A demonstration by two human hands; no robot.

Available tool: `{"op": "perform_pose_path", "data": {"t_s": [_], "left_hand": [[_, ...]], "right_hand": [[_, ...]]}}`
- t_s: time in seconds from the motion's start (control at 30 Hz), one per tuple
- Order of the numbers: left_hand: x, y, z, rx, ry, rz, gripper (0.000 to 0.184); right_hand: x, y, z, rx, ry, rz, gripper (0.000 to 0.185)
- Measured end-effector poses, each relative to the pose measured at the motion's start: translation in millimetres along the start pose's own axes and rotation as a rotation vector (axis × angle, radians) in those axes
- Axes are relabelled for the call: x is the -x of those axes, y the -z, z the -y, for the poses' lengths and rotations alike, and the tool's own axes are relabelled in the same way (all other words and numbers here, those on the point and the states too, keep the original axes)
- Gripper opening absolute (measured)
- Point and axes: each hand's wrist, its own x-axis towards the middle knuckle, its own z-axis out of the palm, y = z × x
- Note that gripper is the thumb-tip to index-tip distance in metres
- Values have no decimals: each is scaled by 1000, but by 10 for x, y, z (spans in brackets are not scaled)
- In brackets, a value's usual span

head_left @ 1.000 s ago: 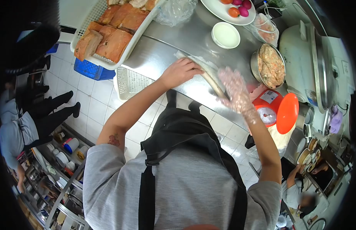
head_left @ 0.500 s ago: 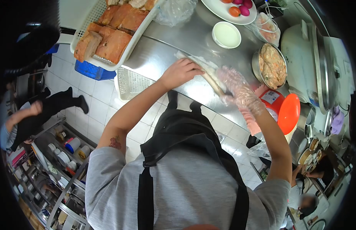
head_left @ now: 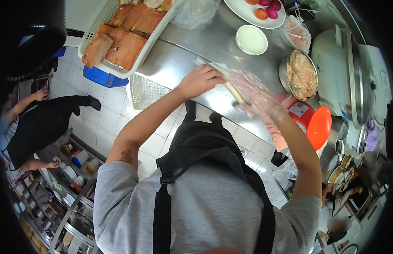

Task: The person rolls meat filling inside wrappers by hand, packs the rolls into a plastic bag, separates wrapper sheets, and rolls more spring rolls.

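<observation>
A long pale roll [head_left: 235, 92] in a thin whitish wrapper lies slantwise on the steel table, near its front edge. My left hand [head_left: 203, 80] is bare, its fingers bent and closed over the roll's upper-left part. My right hand [head_left: 258, 94], in a clear plastic glove, is blurred by motion beside the lower-right part. Its fingers are stretched along the roll's far side, with the thumb apart near its end. A metal bowl of chunky orange-flecked filling [head_left: 302, 76] stands right of my right hand, and a white bowl of pale liquid [head_left: 251, 40] sits behind.
A white basket of browned meat slabs [head_left: 124, 46] stands at the left. A plate with tomatoes [head_left: 234, 6], a red container [head_left: 300, 112] with its lid open, a pink cloth [head_left: 274, 131] and a large lidded pot [head_left: 336, 72] are around. Other people work at both sides.
My gloved right hand has shifted slightly up and left along the roll, fingers blurred. My left hand stays in place. The person at the left has moved an arm and leaned.
</observation>
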Motion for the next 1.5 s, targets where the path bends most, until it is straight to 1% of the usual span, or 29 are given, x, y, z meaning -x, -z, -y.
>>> {"op": "perform_pose_path", "data": {"t_s": [0.07, 0.17, 0.27, 0.37, 0.47, 0.53, 0.6, 0.67, 0.73, 0.8, 0.83, 0.9, 0.97, 1.07, 1.1, 1.13, 1.2, 1.27, 1.3, 1.37, 1.4, 1.43, 1.5], "left_hand": [[-1, 4, -8, -12, 4, 15, 35], [-20, 38, -49, -31, 17, 27, 36], [-5, 27, -35, -11, 24, 24, 39], [-9, 24, -50, -2, 45, 23, 41], [-9, 56, -71, -9, 50, 62, 43], [-6, 39, -60, -1, 39, 67, 42], [0, 21, -37, 7, 34, 56, 41], [8, -4, -26, 30, 28, 39, 40], [-2, -13, -22, 11, 50, 41, 36], [-14, -8, -45, 63, 89, 11, 33], [-21, -1, -49, 65, 82, 13, 32], [-32, 4, -47, 73, 81, 6, 30], [-51, 11, -34, 91, 46, 5, 30], [-40, 29, 6, 88, -5, -19, 30], [-41, 25, 13, 88, -19, -23, 29], [-42, 8, 22, 88, -38, -21, 29], [-43, -15, 41, 91, -2, -1, 29], [-91, 4, 29, 88, 1, 46, 29], [-89, 40, 38, 84, -13, 85, 29], [-118, 56, 46, 83, -71, 85, 31], [-128, 15, 54, 53, -123, 56, 35], [-141, -2, 74, 86, -126, 70, 35], [-216, -9, 54, 104, -142, 116, 35]], "right_hand": [[-413, -52, -55, 4, 53, -52, 93], [-452, 5, 32, 44, -34, -30, 94], [207, -15, 83, 57, -41, 80, 96], [649, 81, 236, 119, -185, 303, 97], [474, -186, 75, 156, -143, -23, 99], [45, -55, 104, -12, -226, -108, 98], [-311, -147, 10, 22, -104, -141, 98], [-646, -151, 77, 29, -77, -148, 99], [-701, -136, 26, 56, -63, -156, 99], [-625, -202, 3, 90, -60, -153, 99], [-497, -194, -8, 83, -33, -132, 98], [-129, -170, 67, 127, -106, -52, 99], [288, -144, 267, 44, -201, 40, 98], [644, -116, 364, 32, -349, 195, 98], [624, -115, 335, 9, -253, 129, 93], [497, -114, 328, 24, -238, 73, 91], [27, -178, 271, 53, -231, -59, 87], [-405, -395, 70, 4, -134, -224, 79], [-573, -362, 168, 31, -217, -197, 80], [-526, -282, 270, 43, -224, -210, 82], [-445, -426, 203, 43, -218, -257, 84], [-315, -598, 140, 44, -215, -299, 87], [32, -662, 282, 6, -330, -326, 93]]}}
